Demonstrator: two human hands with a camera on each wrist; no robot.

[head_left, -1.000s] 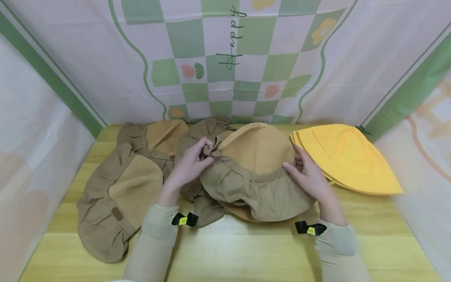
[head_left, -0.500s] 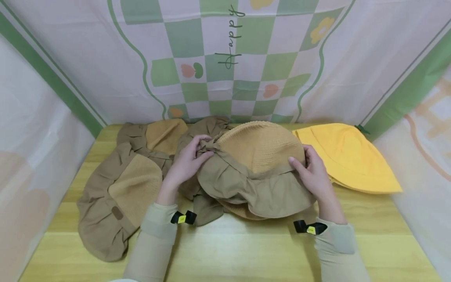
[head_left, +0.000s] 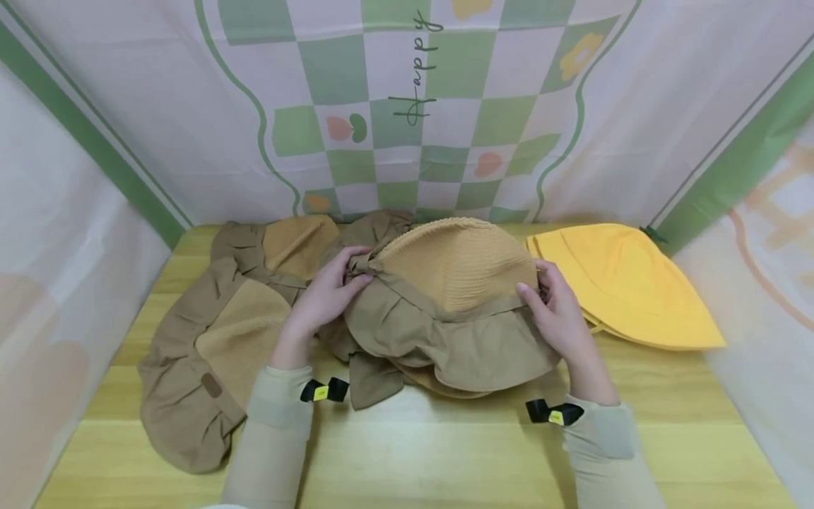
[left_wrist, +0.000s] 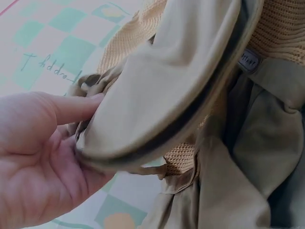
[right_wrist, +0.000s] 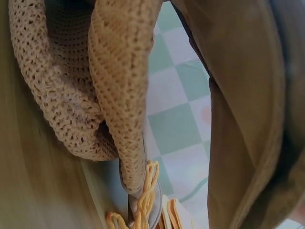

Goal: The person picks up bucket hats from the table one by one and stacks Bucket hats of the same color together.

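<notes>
A brown sun hat (head_left: 454, 276) with a tan knitted crown and a ruffled cloth brim is held up mid-table, brim towards me. My left hand (head_left: 326, 293) pinches its left side beside a knotted bow; in the left wrist view the thumb of the left hand (left_wrist: 43, 152) lies over the brown cloth. On the opposite side, my right hand (head_left: 559, 311) grips the hat where crown and brim meet, thumb in front and fingers partly hidden behind. Knitted weave (right_wrist: 121, 90) and brim cloth (right_wrist: 248, 95) fill much of the right wrist view.
Similar brown hats (head_left: 244, 346) lie flat at the left, overlapping; another brown hat (head_left: 369, 378) is partly under the held one. Stacked yellow hats (head_left: 636, 286) sit at the right. A wooden table (head_left: 439, 459) spreads below, with a checked cloth (head_left: 397, 127) hanging behind.
The held hat has shifted slightly left, both hands with it. The right fingers first moved up and right along the crown's edge, then came back left with the hat.
</notes>
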